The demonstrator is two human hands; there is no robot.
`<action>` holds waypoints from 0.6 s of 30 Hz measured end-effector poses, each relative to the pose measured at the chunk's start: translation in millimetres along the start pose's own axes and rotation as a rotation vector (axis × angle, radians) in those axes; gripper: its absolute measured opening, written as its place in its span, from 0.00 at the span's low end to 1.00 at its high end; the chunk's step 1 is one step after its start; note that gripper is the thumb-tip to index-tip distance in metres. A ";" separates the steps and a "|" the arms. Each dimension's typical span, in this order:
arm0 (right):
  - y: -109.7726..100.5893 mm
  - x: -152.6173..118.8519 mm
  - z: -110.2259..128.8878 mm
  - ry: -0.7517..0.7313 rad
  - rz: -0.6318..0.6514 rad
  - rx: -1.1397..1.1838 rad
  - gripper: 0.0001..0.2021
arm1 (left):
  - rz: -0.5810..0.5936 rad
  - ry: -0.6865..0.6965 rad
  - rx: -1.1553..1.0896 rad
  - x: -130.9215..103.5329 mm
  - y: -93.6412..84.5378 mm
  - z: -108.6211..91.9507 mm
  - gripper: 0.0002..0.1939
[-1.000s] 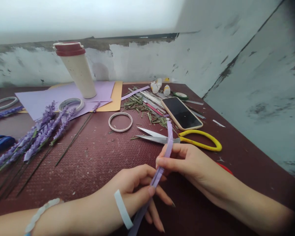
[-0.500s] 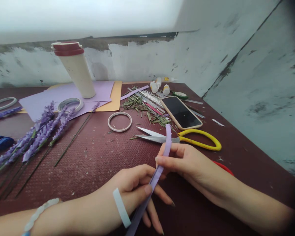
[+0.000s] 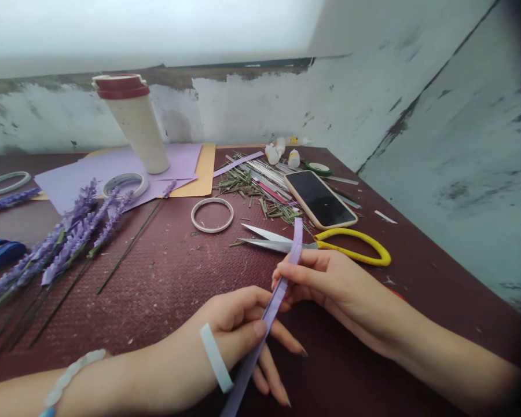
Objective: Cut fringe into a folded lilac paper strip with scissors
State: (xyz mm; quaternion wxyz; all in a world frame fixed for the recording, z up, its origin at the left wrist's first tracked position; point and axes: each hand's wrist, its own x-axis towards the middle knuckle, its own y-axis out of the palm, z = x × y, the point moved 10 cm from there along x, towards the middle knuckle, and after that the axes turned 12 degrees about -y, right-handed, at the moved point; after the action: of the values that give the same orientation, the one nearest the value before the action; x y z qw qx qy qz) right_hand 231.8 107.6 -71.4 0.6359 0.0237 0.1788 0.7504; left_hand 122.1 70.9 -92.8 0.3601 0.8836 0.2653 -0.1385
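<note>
A narrow purple paper strip point(image 3: 272, 310) runs slantwise between my hands, its lower end cut off by the bottom of the view. My left hand point(image 3: 238, 336) holds the strip's lower part between thumb and forefinger, the other fingers loosely stretched. My right hand point(image 3: 325, 278) pinches it higher up, close to the free, slightly bent top end. A pale strip point(image 3: 216, 358) clings to the back of my left hand. Just beyond my right hand lie scissors point(image 3: 351, 244) with yellow handles, blades parted and pointing left. Part of a red object point(image 3: 395, 293) shows behind my right forearm.
Purple lavender-like paper flowers point(image 3: 65, 255) lie at left near a blue object point(image 3: 2, 255). A tape roll point(image 3: 212, 215), a phone point(image 3: 320, 198) and a pile of cut stems point(image 3: 243, 185) lie ahead. A lidded cup point(image 3: 136, 130) stands on purple sheets point(image 3: 65, 179); small bottles point(image 3: 272, 153) are at the back.
My right hand has moved slightly up and left along the strip, and my left hand has risen a little. Both keep their hold; less of the red object shows.
</note>
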 end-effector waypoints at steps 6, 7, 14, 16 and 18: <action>-1.7 0.6 -0.8 0.001 0.000 -0.015 0.22 | 0.049 0.020 -0.017 1.5 -1.1 2.5 0.28; -1.5 0.8 -0.8 0.000 0.001 -0.013 0.21 | 0.050 0.017 -0.020 2.0 -1.5 2.8 0.28; -3.0 1.9 -0.4 -0.017 -0.034 -0.003 0.21 | 0.069 -0.017 -0.040 -1.0 -1.4 5.0 0.26; -2.7 2.3 -0.6 -0.016 -0.030 -0.008 0.21 | 0.061 -0.030 -0.048 -2.1 -3.2 5.5 0.25; -2.2 3.0 0.2 -0.028 -0.026 -0.006 0.21 | 0.068 -0.033 -0.067 -1.9 -4.3 4.7 0.26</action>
State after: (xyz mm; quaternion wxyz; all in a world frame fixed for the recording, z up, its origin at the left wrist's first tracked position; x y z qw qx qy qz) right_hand 233.4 110.8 -72.4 0.6482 0.0302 0.1678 0.7422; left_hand 117.8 69.5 -97.7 0.3985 0.8771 0.2336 -0.1317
